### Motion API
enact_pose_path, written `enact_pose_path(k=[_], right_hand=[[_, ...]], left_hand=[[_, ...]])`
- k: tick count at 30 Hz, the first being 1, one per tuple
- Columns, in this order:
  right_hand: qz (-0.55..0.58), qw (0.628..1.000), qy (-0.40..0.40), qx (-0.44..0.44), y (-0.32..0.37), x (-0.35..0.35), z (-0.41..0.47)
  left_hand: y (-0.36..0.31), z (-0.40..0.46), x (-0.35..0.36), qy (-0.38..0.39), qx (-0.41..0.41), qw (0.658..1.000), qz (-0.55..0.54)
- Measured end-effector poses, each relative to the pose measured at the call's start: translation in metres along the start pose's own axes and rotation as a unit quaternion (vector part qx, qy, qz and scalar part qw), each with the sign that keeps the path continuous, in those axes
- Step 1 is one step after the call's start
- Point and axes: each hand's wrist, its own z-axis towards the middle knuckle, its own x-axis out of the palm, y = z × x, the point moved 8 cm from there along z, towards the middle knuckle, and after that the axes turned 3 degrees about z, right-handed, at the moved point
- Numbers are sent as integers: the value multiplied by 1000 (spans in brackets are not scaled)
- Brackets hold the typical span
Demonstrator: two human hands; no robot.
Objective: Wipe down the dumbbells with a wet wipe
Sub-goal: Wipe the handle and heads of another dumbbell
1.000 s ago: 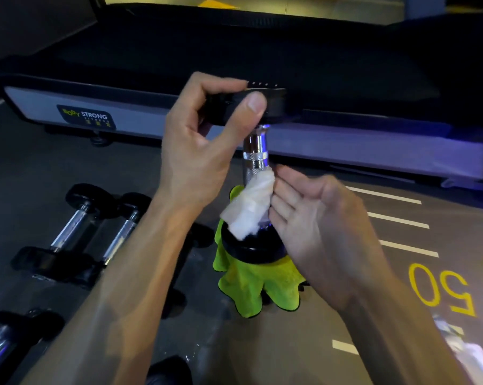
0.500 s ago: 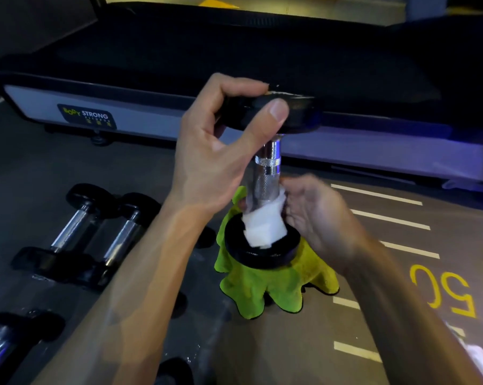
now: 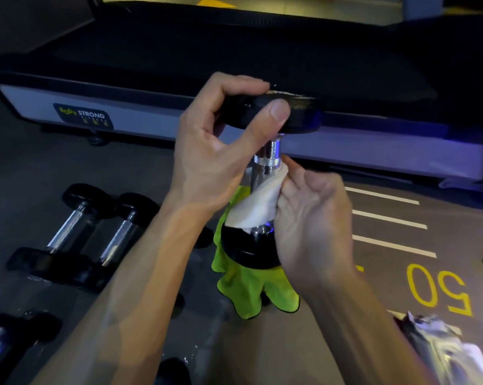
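A dumbbell (image 3: 268, 154) with black heads and a chrome handle stands upright on a green cloth (image 3: 248, 290) on the floor. My left hand (image 3: 215, 151) grips its top head (image 3: 298, 115) between thumb and fingers. My right hand (image 3: 312, 226) wraps a white wet wipe (image 3: 257, 207) around the chrome handle, above the bottom head (image 3: 246, 251). The fingers curl behind the handle, partly hidden.
Two dumbbells (image 3: 68, 234) lie side by side on the floor at left, another (image 3: 10, 337) at the lower left. A wipe packet (image 3: 440, 345) lies at the lower right. A treadmill base (image 3: 123, 112) runs across the back. Yellow "50" (image 3: 437, 287) and white lines mark the floor.
My right hand slid the wipe down the handle to the bottom head, then back up toward the middle. My left hand kept its grip on the top head.
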Motion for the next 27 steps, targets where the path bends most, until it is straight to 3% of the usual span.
enact_pose_path(k=[2,5,7,11,13,15,18,21,24,27], right_hand=[[-37,998,42,-13,0,-2,-8],[-259,961,64,-78,0,-10,-12],[-365,920,55,-131,4,-11,-14],[-466,868,-3,-170,7,-18,-11],[-447,878,-26,-172,8,-16,-9],[-369,918,-50,-139,7,-12,-2],[-253,965,-72,4,0,-5,15],[-199,972,-51,119,-12,3,32],[-198,971,-80,110,-13,8,32],[-191,972,-137,0,3,10,17]], left_hand=[[0,0,0,-3,0,1000,-2],[-3,0,2,0,5,1000,-4],[-4,0,4,6,6,1000,-2],[-2,1,3,5,2,1000,-10],[-2,0,4,3,3,1000,-12],[-2,0,4,3,2,1000,-15],[-3,1,5,10,-1,1000,-15],[-2,0,6,18,0,1000,-18],[3,3,1,1,-11,1000,-23],[4,4,3,4,-10,1000,-29]])
